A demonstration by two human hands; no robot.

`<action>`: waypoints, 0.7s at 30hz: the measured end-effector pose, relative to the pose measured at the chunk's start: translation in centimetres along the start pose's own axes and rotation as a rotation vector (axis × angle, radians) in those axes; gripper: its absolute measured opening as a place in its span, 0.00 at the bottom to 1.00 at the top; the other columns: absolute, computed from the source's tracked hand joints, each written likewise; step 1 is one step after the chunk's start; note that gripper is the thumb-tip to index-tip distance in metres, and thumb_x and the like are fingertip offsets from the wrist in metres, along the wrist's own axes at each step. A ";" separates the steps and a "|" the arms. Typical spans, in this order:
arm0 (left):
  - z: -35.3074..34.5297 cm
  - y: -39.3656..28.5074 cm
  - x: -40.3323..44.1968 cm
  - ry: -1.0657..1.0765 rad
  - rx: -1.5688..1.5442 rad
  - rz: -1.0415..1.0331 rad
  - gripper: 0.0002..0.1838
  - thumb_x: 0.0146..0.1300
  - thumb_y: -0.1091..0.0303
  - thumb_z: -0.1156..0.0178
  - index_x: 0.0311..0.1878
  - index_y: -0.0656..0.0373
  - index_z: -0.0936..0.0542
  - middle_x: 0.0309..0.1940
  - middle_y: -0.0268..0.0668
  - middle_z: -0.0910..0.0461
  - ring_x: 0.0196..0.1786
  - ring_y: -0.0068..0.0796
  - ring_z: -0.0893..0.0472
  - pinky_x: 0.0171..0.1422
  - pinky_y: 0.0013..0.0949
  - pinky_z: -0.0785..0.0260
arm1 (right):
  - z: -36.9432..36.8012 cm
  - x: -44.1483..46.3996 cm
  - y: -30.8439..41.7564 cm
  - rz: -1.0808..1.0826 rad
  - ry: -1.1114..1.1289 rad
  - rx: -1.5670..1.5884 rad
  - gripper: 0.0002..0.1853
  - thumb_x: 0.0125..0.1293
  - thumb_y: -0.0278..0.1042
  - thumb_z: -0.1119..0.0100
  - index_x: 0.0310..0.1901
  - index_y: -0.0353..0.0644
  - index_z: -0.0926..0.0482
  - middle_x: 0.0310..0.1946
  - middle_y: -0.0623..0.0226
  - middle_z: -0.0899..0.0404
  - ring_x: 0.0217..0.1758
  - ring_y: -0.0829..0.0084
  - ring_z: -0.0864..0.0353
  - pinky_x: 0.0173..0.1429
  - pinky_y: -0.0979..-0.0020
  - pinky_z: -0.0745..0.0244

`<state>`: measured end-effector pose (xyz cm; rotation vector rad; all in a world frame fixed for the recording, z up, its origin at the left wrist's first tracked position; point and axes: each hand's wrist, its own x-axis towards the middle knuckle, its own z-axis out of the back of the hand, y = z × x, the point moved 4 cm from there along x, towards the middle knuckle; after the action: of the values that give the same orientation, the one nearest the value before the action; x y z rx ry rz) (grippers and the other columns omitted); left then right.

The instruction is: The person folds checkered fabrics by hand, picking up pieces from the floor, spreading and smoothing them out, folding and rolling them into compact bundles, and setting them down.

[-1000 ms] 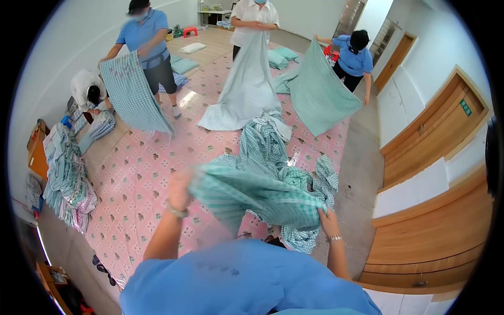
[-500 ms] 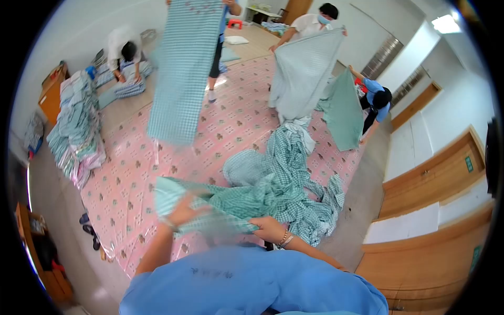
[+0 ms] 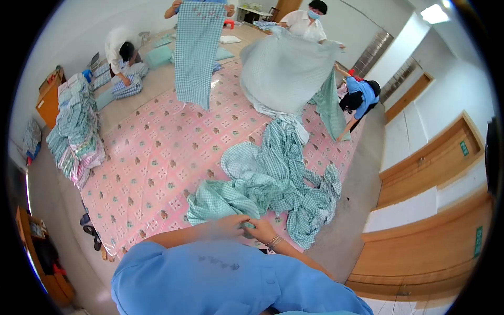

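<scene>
A green-and-white checked cloth (image 3: 223,199) lies bunched on the floor covering just in front of me. My right hand (image 3: 261,230), with bracelets at the wrist, pinches an edge of it close to my body. Against its fingertips is my left hand (image 3: 231,224), partly smeared by motion, with its fingers closed at the same edge. Beyond my hands the checked fabric runs into a heap of more checked cloths (image 3: 283,157), so where one piece ends is hard to see.
A pink patterned floor covering (image 3: 157,157) spreads ahead. One person holds up a checked cloth (image 3: 199,58), another spreads a pale sheet (image 3: 289,68), and a third bends over a green cloth (image 3: 331,110). Folded cloths are piled (image 3: 76,126) at left. Wooden doors (image 3: 430,163) line the right.
My left hand has swept right to meet my right hand, and the cloth's raised left end has dropped. The co-workers' cloths have shifted, the pale sheet billowing wider.
</scene>
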<state>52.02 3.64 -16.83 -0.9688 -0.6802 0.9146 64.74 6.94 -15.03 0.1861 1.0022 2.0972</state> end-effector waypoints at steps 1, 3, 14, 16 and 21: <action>-1.0 -0.1 -0.1 0.017 0.012 -0.003 0.21 0.47 0.68 0.46 0.48 0.60 0.33 0.38 0.42 0.27 0.39 0.37 0.26 0.42 0.35 0.34 | -0.2 -1.0 0.0 -0.001 -0.018 0.011 0.15 0.52 0.44 0.43 0.38 0.44 0.24 0.17 0.62 0.28 0.20 0.72 0.28 0.26 0.72 0.35; -2.5 -1.6 -0.4 -0.130 0.103 -0.048 0.21 0.40 0.69 0.42 0.43 0.59 0.30 0.33 0.41 0.26 0.36 0.41 0.26 0.39 0.37 0.34 | -0.3 -3.8 -0.4 -0.041 -0.109 0.067 0.15 0.51 0.42 0.42 0.37 0.42 0.24 0.17 0.63 0.28 0.17 0.75 0.30 0.23 0.74 0.37; -6.8 -0.4 -4.2 -0.259 0.686 -0.035 0.10 0.45 0.67 0.47 0.34 0.53 0.27 0.33 0.37 0.26 0.38 0.37 0.27 0.39 0.41 0.37 | 4.6 -27.6 6.9 -0.072 -0.535 0.447 0.08 0.50 0.26 0.42 0.34 0.36 0.23 0.25 0.65 0.23 0.26 0.79 0.26 0.31 0.77 0.32; -6.4 0.0 -5.2 -0.363 0.664 -0.058 0.10 0.42 0.71 0.46 0.32 0.55 0.29 0.32 0.38 0.27 0.38 0.42 0.28 0.40 0.39 0.36 | 7.0 -32.9 8.6 -0.147 -0.649 0.494 0.06 0.48 0.21 0.41 0.31 0.35 0.22 0.24 0.66 0.23 0.25 0.80 0.27 0.29 0.79 0.32; -6.6 0.5 -7.6 -0.409 0.532 -0.018 0.11 0.43 0.77 0.47 0.34 0.57 0.29 0.35 0.42 0.27 0.38 0.42 0.28 0.40 0.36 0.36 | 11.9 -46.7 12.2 0.304 -1.225 0.343 0.08 0.49 0.29 0.45 0.27 0.31 0.26 0.21 0.53 0.26 0.19 0.68 0.28 0.24 0.73 0.33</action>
<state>53.73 -5.47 -20.69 -0.3028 -0.7313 1.2137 94.39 -23.70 10.54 1.6320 0.5304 1.5293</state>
